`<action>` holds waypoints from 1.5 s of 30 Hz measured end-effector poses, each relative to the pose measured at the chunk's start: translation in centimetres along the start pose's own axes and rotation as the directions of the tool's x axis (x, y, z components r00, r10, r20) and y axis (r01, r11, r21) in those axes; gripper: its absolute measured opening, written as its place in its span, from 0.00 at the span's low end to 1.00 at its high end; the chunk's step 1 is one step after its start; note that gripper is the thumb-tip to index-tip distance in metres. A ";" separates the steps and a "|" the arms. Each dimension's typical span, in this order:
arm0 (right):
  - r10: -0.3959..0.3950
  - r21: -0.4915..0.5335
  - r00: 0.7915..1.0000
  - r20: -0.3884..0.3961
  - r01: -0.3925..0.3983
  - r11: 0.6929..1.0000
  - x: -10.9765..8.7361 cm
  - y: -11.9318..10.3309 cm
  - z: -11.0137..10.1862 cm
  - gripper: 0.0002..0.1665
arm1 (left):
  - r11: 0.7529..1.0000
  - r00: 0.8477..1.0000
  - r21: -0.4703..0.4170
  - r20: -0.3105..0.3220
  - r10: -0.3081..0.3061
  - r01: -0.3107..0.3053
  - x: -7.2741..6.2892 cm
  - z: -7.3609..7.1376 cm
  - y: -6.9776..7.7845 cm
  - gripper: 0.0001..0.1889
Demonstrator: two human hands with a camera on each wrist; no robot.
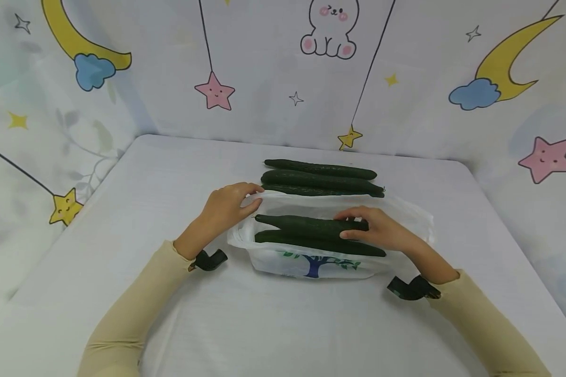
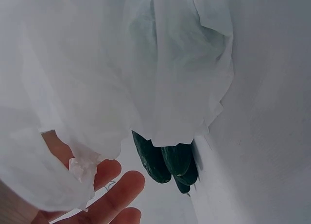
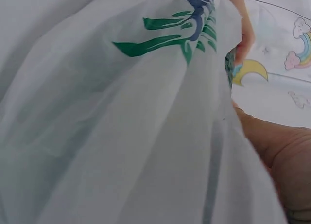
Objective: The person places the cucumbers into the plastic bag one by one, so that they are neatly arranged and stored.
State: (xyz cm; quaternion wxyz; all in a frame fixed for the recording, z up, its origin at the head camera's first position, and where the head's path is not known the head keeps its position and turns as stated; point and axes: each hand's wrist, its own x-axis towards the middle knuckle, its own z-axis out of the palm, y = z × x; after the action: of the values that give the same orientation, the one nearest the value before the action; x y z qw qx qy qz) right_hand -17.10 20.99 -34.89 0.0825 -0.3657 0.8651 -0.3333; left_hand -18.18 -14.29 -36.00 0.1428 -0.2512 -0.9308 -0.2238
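1. The left hand (image 1: 228, 209) holds the left rim of the white bag (image 1: 271, 264); its thumb and forefinger are bent, with the thin plastic between them. In the left wrist view the fingertips stand a little apart from one another.
2. The right hand (image 1: 376, 228) reaches inside the bag and grips the farther cucumber (image 1: 306, 226), with fingers over the far side and thumb on the near side.
3. The nearer cucumber (image 1: 311, 245) lies along it, just beside, also in the mouth of the bag.
4. Three more cucumbers (image 1: 320, 179) lie side by side behind the bag, on the white table (image 1: 283, 324).
5. A pale backdrop (image 1: 269, 57) stands around the table, with printed moons, clouds, stars and a small animal. The person wears beige sleeves (image 1: 132, 309), and a black device (image 1: 210, 260) sits at each wrist.
6. The green and blue tree print (image 1: 314, 266) is partly folded under the rim. The right fingertips are hidden behind the cucumber. In the right wrist view the plastic covers most of the scene, so the grip cannot be told there. The animal is cut off at the top edge.
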 end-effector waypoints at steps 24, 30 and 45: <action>0.022 -0.083 0.999 -0.034 -0.025 0.996 0.7 1.8 1.6 0.20 | 1.000 0.999 -0.002 -0.033 0.024 -0.024 0.2 0.3 -0.3 0.12; 0.040 -0.106 0.999 -0.024 -0.042 0.994 0.9 1.5 2.0 0.21 | 1.000 1.000 0.004 -0.020 0.014 -0.013 0.0 0.3 -0.2 0.12; 0.072 -0.110 0.997 -0.038 -0.076 0.991 0.6 1.5 2.2 0.22 | 1.000 1.000 0.002 -0.010 0.007 -0.007 0.0 0.1 0.0 0.13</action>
State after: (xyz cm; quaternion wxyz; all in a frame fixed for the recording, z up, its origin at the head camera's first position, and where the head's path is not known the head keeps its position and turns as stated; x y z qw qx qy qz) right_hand -17.53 20.19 -37.45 0.0595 -0.3318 0.8965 -0.2876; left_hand -18.21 -14.21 -36.07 0.1485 -0.2533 -0.9294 -0.2234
